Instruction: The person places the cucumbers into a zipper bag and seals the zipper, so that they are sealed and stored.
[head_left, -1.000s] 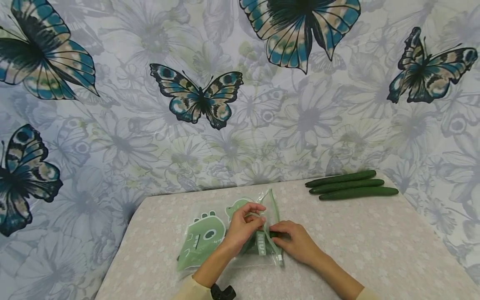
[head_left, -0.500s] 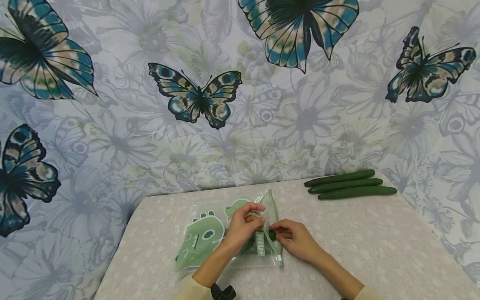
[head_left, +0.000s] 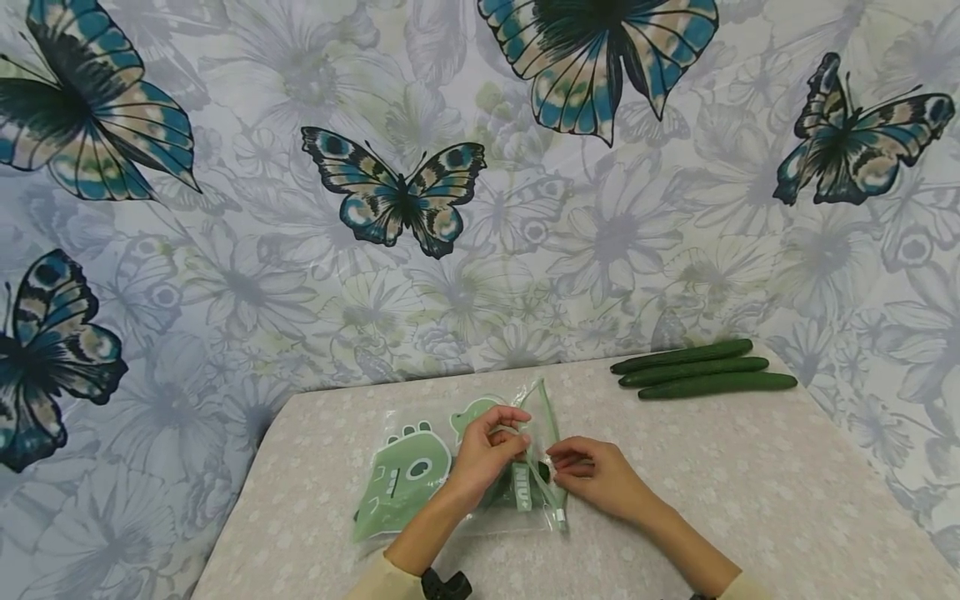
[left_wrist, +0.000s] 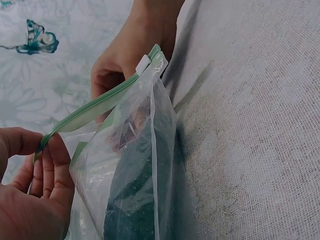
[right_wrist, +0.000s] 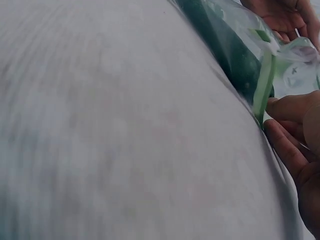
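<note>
A clear zip bag [head_left: 487, 523] with green dinosaur prints and a green zip edge lies on the table, its mouth facing right. My left hand [head_left: 483, 458] pinches the upper green zip edge between thumb and fingers, lifting it away from the lower edge. Inside the bag lies a cucumber [left_wrist: 132, 190], its dark end [head_left: 543, 471] showing at the mouth. My right hand [head_left: 600, 479] is at the mouth, fingers loosely bent and parted beside that end. In the right wrist view, its thumb [right_wrist: 290, 106] is right at the green edge. A white slider [left_wrist: 143, 64] sits at one end of the zip.
Three more cucumbers [head_left: 705, 371] lie side by side at the back right of the table. A pale patterned cloth [head_left: 712, 467] covers the tabletop. Behind the table hangs a backdrop [head_left: 600, 250] printed with butterflies and flowers.
My right hand has drawn back slightly to the right, and the cucumber's end now shows between its fingertips and the bag's mouth. The left hand keeps its pinch on the zip edge.
</note>
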